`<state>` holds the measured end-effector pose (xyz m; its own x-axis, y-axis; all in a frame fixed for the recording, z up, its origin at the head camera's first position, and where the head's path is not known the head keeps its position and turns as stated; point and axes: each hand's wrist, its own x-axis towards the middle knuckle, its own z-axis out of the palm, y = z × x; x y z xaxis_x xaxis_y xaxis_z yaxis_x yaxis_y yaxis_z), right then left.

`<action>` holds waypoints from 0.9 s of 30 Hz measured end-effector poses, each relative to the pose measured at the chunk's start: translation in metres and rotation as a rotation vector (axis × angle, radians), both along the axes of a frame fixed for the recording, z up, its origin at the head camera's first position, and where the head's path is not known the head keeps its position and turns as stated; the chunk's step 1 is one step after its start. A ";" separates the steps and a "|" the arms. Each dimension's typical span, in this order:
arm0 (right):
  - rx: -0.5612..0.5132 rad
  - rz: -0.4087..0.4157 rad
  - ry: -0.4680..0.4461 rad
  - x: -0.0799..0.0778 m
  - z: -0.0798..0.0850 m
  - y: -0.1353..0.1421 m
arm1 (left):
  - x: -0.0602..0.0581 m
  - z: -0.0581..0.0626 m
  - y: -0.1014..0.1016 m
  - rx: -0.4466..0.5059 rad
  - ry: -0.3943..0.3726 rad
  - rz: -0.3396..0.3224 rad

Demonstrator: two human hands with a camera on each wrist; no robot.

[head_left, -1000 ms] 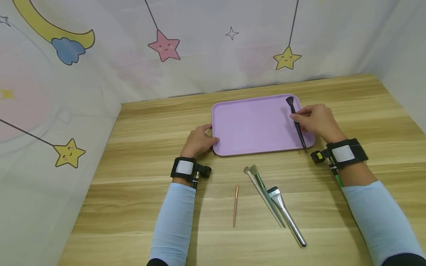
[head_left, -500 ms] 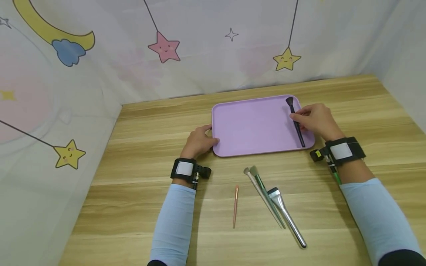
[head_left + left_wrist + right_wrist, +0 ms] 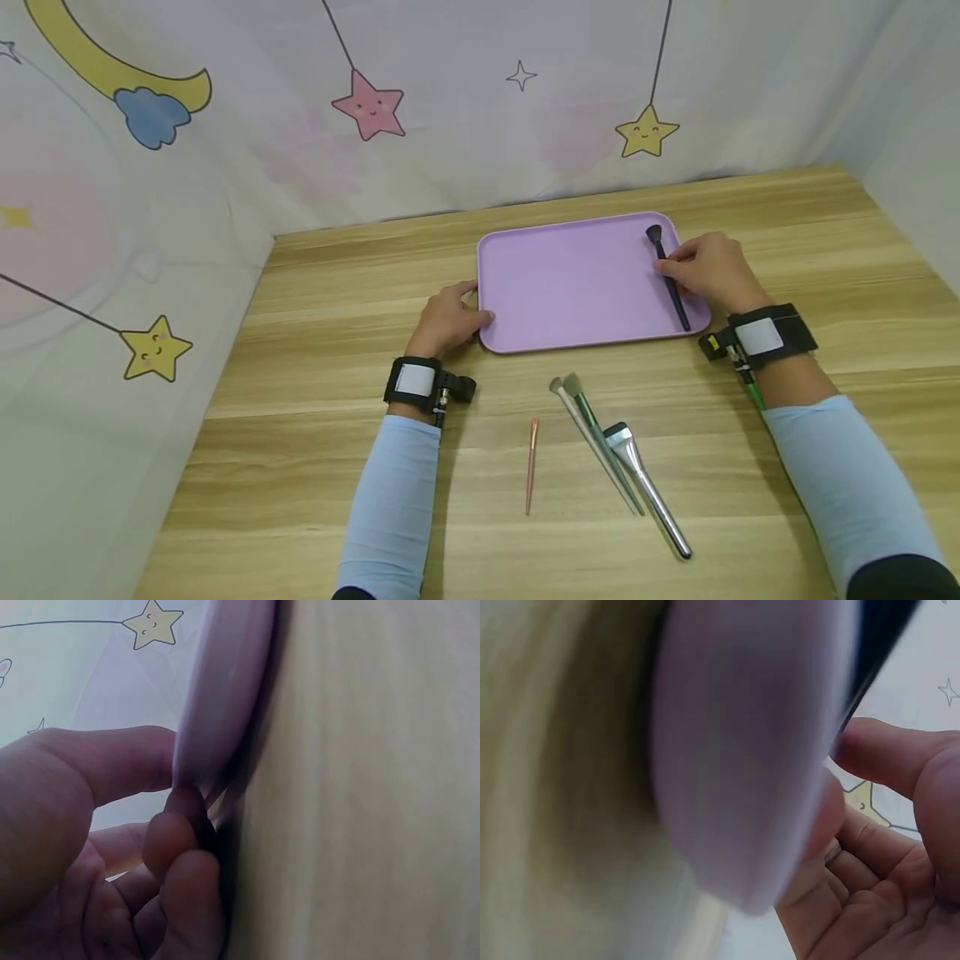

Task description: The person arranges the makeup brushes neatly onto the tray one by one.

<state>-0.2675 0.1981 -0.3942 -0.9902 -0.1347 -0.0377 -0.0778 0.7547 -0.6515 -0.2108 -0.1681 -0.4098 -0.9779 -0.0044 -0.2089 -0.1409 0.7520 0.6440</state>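
My left hand [image 3: 448,318] grips the left edge of a purple tray [image 3: 570,283], thumb on the rim. The left wrist view shows its fingers curled under that rim [image 3: 214,712]. At the tray's right end my right hand [image 3: 712,267] pinches a black makeup brush [image 3: 672,292] between thumb and fingers. The brush lies slantwise close over the tray floor, bristles toward the back and handle end just inside the front rim. In the right wrist view the tray's wall [image 3: 735,765] hides part of the fingers.
In front of the tray lie a small rose-coloured brush [image 3: 532,467], a pale-handled brush [image 3: 592,442] beside a green brush [image 3: 600,429], and a silver flat-topped brush [image 3: 648,483]. A patterned cloth [image 3: 465,150] hangs behind the wooden table [image 3: 322,333].
The black brush has come down slightly, its handle end passing from over the tray's front rim to inside it. My right wrist has shifted slightly left; my left hand stays put.
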 end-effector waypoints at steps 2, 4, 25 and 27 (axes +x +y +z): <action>0.021 -0.002 0.030 0.000 0.000 -0.001 | 0.000 0.001 0.000 -0.004 0.000 0.000; 0.042 -0.003 0.061 -0.001 -0.001 -0.003 | 0.000 0.002 0.000 -0.008 0.001 0.001; 0.193 0.012 0.095 0.004 0.002 -0.012 | 0.002 0.002 0.000 0.016 -0.010 0.000; 0.200 0.032 0.052 0.007 0.005 -0.013 | 0.002 0.003 0.000 0.014 -0.005 0.000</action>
